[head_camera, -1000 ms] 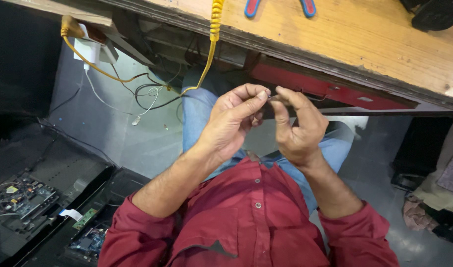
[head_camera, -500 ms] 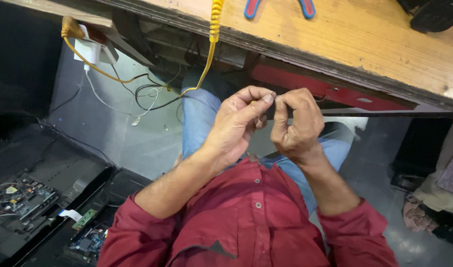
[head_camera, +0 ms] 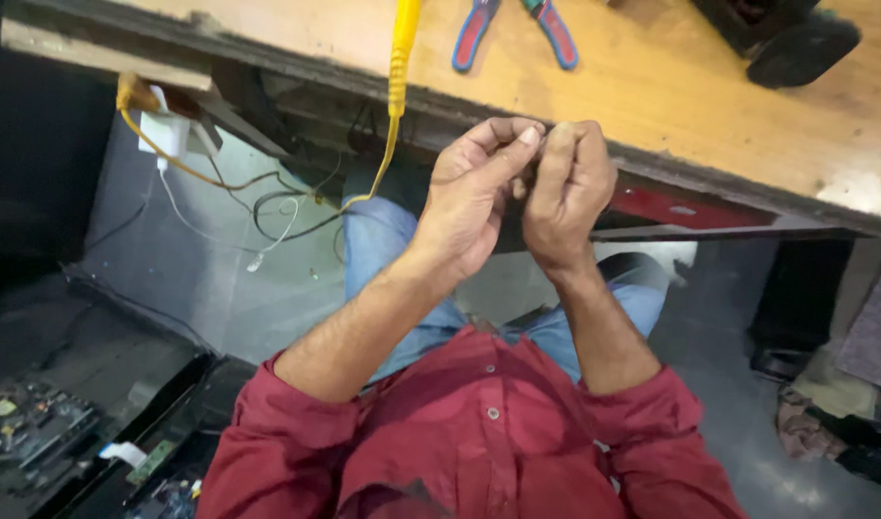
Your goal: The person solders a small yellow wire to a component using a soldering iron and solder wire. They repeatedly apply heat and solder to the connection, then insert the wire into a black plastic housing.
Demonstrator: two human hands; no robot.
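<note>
Presently — hands: left hand [head_camera: 471, 197] and right hand [head_camera: 567, 187] touching, fingers curled; contents not discernible
Behind: wooden bench [head_camera: 652, 86] — pliers [head_camera: 514, 29], yellow cable [head_camera: 394, 91]

One view only, from the head, looking steeply down the person's own front. Close in: the left hand [head_camera: 469, 197] and right hand [head_camera: 567, 187] sit near the middle of the frame, fingertips pinched together in a shared grip on something too small to make out. Beyond the grip runs the table [head_camera: 671, 106] edge, filling the top. Below the grip, the red shirt [head_camera: 479, 432]. Left of the grip, the floor [head_camera: 200, 279], far lower.
</note>
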